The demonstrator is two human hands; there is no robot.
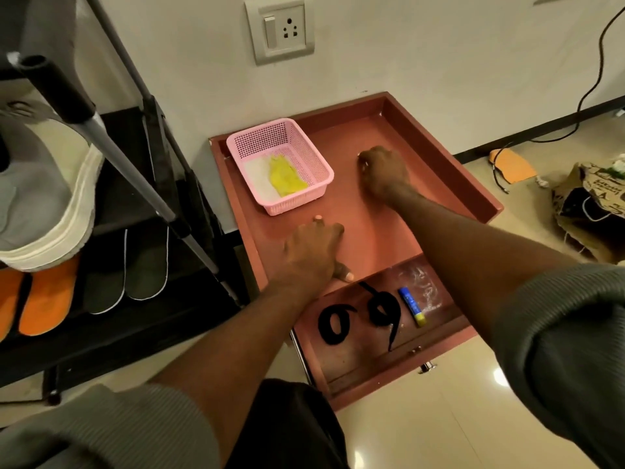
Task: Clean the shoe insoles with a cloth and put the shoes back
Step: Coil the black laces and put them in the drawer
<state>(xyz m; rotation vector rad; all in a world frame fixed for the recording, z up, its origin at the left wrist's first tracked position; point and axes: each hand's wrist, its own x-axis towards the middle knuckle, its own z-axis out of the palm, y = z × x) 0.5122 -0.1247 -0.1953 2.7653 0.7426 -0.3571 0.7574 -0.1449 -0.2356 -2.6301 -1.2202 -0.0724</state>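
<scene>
A yellow cloth (286, 177) lies on a white one inside a pink mesh basket (316, 154) at the back left of a reddish-brown cabinet top (368, 228). My left hand (313, 252) rests flat on the top near its front edge, fingers spread and holding nothing. My right hand (384, 172) rests further back on the top, to the right of the basket, with its fingers curled under; nothing shows in it. On the black shoe rack (142, 319) at the left sit a grey-and-white shoe (44, 198), orange insoles (40, 296) and a pair of grey slippers (128, 272).
The cabinet's drawer (389, 367) stands pulled out below my hands, holding black laces (358, 316) and a blue-and-yellow tube (412, 306). A paper bag (588, 211), an orange item (512, 165) and a black cable (588, 93) lie on the tiled floor at the right. A wall socket (280, 28) is above.
</scene>
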